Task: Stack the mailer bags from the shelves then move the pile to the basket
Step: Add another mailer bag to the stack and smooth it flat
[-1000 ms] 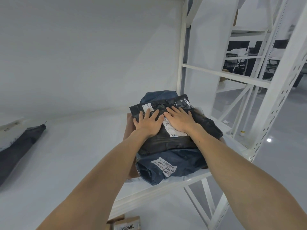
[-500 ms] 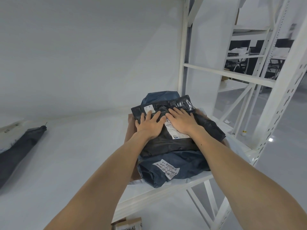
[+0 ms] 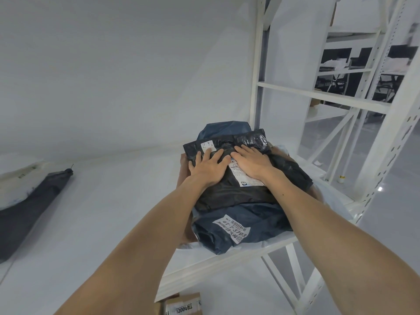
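1. Change since a second ago: little. Both hands stay flat on the pile (image 3: 241,208) in the same spots. The view has shifted a bit, so the carton (image 3: 181,305) at 6 o'clock shows more of itself.
2. Left hand (image 3: 209,167): fingers spread, palm pressing down on the black bag (image 3: 234,194), the pile's top layer.
3. Right hand (image 3: 252,162): fingers straight and close together, pressing the same bag just beside the left hand; their thumbs nearly touch.
4. The pile sits on the white shelf (image 3: 113,201) at its right front corner, around 4 o'clock of frame centre. Under the black bag lies a blue bag (image 3: 268,226). A second blue bag (image 3: 222,130) sticks out at the pile's 12 o'clock. A brown edge (image 3: 183,171) shows at its 9 o'clock.
5. Writing: the blue bag's label (image 3: 234,228) carries a barcode and what reads as "6T-T-3703". The white label (image 3: 246,178) between the hands has print too small to read. A small tag (image 3: 208,145) at the black bag's far edge is also illegible. The carton's strip shows letters I cannot make out reliably.
6. At 9 o'clock, well apart from the pile, a grey bag (image 3: 29,210) lies on the same shelf, against a white bag (image 3: 16,185).
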